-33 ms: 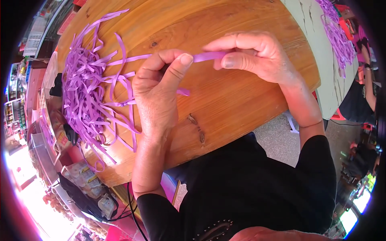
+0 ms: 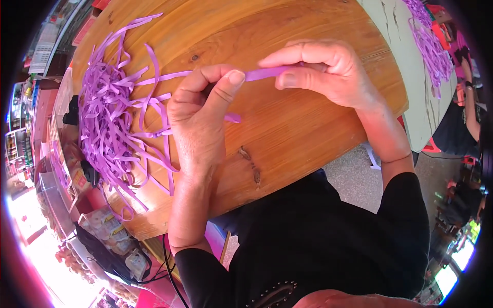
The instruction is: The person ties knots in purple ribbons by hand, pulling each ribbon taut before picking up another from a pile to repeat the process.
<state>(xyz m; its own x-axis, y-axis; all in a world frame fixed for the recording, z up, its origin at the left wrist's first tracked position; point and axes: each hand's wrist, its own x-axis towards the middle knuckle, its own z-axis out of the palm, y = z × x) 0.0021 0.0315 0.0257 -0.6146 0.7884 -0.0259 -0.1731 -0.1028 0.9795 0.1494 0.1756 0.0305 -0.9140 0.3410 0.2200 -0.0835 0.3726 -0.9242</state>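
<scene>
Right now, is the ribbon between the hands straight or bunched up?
Straight: the purple ribbon spans left hand to right hand without bunching.

Wooden table [image 2: 308, 133] in a crowded room

Its grain runs in long, warm bands, marked by dark knots [image 2: 250, 161]; to its right is a pale table [image 2: 429, 115] with dark veining; beyond that, at the far right, is another person [image 2: 454, 131] in dark clothing, with a red item [image 2: 433, 146] nearby; speckled grey floor [image 2: 349, 177] shows below the wooden edge, along with a white leg-like piece [image 2: 373, 157]; at lower left are clear plastic packages [image 2: 108, 226], a dark bag-like shape [image 2: 102, 254] and a black cable [image 2: 168, 262]; crowded shelves [image 2: 19, 146] line the far left, their goods too blurred to tell.
</scene>
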